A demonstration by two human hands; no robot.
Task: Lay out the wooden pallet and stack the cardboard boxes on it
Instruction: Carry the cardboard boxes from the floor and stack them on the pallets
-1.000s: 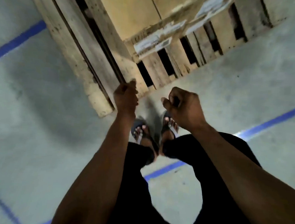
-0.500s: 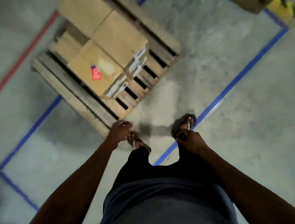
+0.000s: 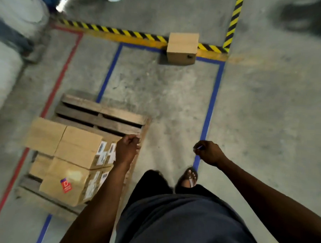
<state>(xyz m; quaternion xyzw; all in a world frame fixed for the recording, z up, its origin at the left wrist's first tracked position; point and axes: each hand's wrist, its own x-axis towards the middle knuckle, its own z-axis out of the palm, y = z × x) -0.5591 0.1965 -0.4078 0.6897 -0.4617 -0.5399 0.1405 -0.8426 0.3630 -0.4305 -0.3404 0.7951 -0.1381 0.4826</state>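
Observation:
A wooden pallet lies flat on the concrete floor at the left. Several cardboard boxes sit on its near half, one of them bearing a red label. The pallet's far slats are bare. A lone cardboard box stands on the floor farther off, against the yellow-black hazard tape. My left hand hangs over the pallet's right edge beside the boxes, fingers loosely curled, holding nothing. My right hand hovers over the floor to the right, loosely curled and holding nothing.
Blue tape outlines a floor bay around the pallet; a red line runs along its left. Hazard tape crosses the far side. Pale wrapped goods stand at the far left. My sandalled foot is on the blue line.
I have straightened up from a crouch at the pallet and the view has swung, so the pallet now lies to my left. My left hand has come off the pallet's edge.

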